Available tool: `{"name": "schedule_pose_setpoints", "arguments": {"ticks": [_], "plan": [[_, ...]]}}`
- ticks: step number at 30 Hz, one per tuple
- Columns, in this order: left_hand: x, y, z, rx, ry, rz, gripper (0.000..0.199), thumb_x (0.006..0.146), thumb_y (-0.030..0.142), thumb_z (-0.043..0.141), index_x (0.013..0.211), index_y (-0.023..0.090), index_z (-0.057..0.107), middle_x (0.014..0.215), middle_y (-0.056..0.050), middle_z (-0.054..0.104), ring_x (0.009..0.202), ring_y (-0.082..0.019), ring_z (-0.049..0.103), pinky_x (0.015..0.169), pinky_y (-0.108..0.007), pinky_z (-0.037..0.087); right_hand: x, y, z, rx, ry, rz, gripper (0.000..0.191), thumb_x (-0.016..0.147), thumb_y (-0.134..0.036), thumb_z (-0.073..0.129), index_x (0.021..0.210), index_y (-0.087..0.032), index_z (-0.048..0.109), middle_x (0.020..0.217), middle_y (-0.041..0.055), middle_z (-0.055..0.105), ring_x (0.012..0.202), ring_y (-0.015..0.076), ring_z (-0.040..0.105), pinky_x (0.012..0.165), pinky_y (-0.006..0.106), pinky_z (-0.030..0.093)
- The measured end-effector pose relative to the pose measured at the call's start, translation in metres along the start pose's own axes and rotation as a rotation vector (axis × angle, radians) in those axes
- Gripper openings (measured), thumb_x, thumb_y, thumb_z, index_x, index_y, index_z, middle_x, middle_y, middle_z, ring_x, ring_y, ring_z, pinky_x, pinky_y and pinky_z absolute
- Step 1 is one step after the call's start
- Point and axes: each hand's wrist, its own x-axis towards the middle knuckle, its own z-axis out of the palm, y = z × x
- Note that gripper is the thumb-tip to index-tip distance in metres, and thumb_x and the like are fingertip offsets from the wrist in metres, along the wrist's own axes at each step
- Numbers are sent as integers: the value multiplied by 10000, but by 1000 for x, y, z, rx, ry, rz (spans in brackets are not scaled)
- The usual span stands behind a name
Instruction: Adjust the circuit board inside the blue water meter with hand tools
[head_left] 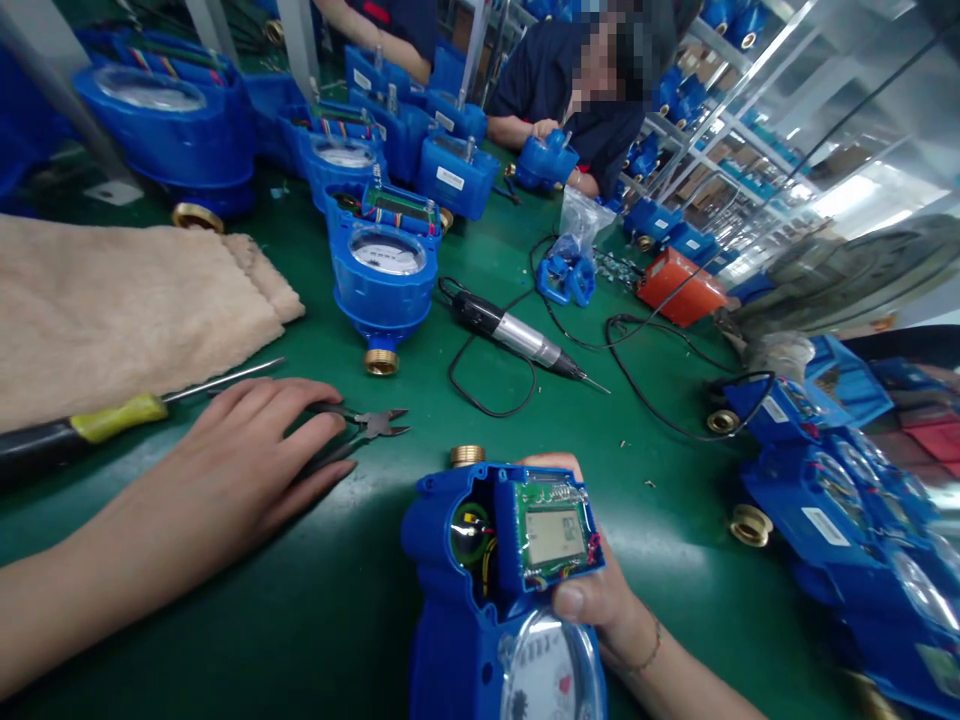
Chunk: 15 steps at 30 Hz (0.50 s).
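Observation:
My right hand [600, 600] is wrapped round the side of a blue meter [450, 590], thumb on the edge of its display housing. The meter is uncovered at the top, showing a green circuit board with a small screen [555, 537], coloured wires and a round dial below. My left hand [277, 440] lies over the handles of small cutting pliers [379, 424] on the green table, its fingers round them and the jaws pointing right. Just beyond that hand is a screwdriver with a yellow and black handle [120, 418].
A beige cloth [135, 310] lies at the left. Ahead are an open blue meter [384, 270], an electric screwdriver [517, 335] with its cable, and an orange box [681, 287]. More meters [832, 510] line the right. Across the table, a person [570, 100] handles a meter.

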Motion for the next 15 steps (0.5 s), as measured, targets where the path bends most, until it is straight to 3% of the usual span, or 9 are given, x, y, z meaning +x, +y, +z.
{"name": "schedule_pose_setpoints", "arguments": {"ticks": [4,11,15], "plan": [[2,2,-6,-32,-38,-20,318,939,426,454,1089,170,567,1226,-124,492,1126,-306,459,974,-532,372,0,0,-3,-19,-120,-45,795,587,-440,864,1197,-273,382,1139,69,575,1026,253,606,873,407,489],[6,5,-16,-219,-41,-86,327,935,456,486,1146,208,514,1255,-77,505,1218,-240,442,1081,-438,319,-2,-1,-1,-37,-93,-126,769,619,-434,866,1220,-244,426,1275,106,541,1141,268,568,917,403,493],[4,22,-37,-365,-12,-271,362,921,515,470,1201,287,477,1299,-27,516,1246,-241,459,1096,-445,350,-5,-6,-1,-29,-134,-136,744,663,-392,843,1246,-236,408,1253,104,548,1108,250,580,945,425,482]]}}
